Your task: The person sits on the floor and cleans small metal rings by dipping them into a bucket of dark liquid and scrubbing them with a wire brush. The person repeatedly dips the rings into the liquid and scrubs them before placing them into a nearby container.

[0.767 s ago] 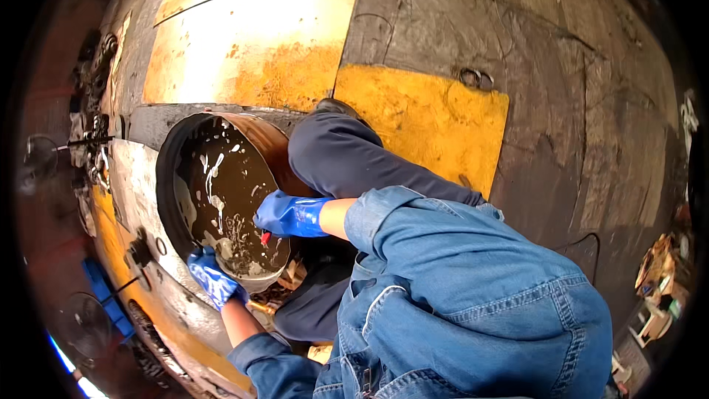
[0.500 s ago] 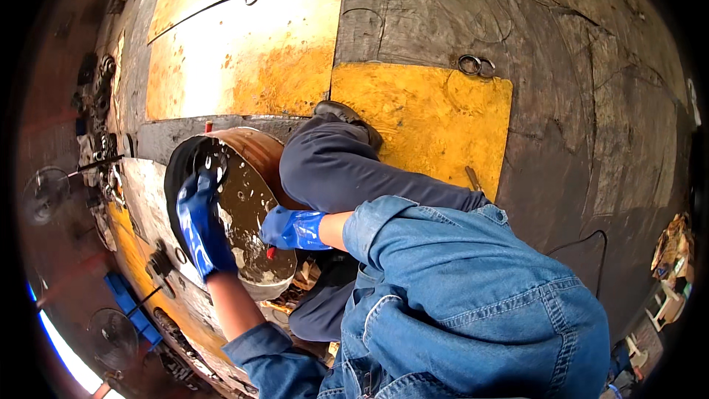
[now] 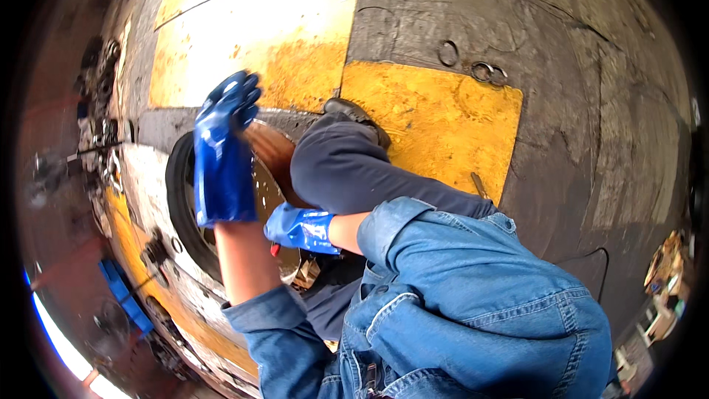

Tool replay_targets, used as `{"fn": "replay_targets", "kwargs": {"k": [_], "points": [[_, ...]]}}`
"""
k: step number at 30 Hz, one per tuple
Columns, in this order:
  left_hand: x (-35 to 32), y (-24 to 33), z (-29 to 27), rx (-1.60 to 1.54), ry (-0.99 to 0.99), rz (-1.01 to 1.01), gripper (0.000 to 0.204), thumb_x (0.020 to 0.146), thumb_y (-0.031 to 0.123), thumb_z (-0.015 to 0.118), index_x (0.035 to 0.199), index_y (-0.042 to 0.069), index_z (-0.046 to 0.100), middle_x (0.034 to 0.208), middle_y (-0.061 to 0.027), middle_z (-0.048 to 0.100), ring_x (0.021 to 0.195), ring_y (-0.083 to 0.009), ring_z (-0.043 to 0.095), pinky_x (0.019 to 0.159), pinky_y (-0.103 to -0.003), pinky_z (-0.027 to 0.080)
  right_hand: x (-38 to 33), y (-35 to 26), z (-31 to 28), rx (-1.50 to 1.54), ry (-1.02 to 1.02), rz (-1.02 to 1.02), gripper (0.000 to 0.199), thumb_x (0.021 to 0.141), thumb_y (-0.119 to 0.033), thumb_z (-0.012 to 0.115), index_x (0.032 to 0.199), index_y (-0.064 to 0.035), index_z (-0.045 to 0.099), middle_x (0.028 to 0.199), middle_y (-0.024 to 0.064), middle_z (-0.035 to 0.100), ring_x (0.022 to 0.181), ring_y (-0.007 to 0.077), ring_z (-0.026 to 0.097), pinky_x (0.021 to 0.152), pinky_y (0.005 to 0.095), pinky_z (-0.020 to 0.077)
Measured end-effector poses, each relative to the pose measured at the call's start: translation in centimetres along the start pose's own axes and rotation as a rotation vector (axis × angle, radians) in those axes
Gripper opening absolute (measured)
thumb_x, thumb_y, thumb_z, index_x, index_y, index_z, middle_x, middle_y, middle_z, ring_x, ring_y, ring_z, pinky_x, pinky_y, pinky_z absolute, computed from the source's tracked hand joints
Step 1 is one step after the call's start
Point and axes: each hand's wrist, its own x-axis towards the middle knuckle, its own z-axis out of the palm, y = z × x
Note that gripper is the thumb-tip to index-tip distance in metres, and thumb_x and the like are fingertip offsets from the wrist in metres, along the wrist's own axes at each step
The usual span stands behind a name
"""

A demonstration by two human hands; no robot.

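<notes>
Head view: left hand (image 3: 226, 144), fingers apart, overlaps drum (image 3: 270, 154) and yellow panel (image 3: 284, 48); right hand's (image 3: 299, 227) fingers unclear.

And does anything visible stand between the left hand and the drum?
Nothing visible does. The left hand overlaps the drum in this view; the right hand is by its lower right edge, not between them. The left hand and forearm cover part of it, so what lies beneath is hidden.
</notes>
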Motion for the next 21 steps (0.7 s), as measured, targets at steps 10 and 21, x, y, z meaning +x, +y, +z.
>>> {"fn": "replay_targets", "kwargs": {"k": [10, 21], "points": [[-18.4, -15.4, -21.7, 0.011, 0.537, -0.16, 0.031, 0.101, 0.026, 0.07, 0.119, 0.002, 0.079, 0.107, -0.0075, 0.078, 0.095, -0.0181, 0.072, 0.087, -0.032, 0.055, 0.5, 2.5, -5.6, 0.076, 0.534, -0.167, 0.012, 0.089, -0.02, 0.075, 0.101, -0.0196, 0.072, 0.08, 0.0086, 0.074, 0.073, 0.0332, 0.075, 0.066, 0.0474, 0.0601], [-17.2, -31.7, -20.4, 0.888, 0.162, -0.643, 0.042, 0.079, 0.02, 0.085, 0.115, 0.0, 0.079, 0.118, -0.0295, 0.077, 0.113, -0.045, 0.074, 0.098, -0.05, 0.06, 1.5, 5.0, -5.3, -0.163, 0.129, 0.072, 0.02, 0.096, -0.02, 0.07, 0.115, -0.0167, 0.076, 0.103, 0.0085, 0.081, 0.089, 0.0344, 0.078, 0.077, 0.048, 0.0608]]}}
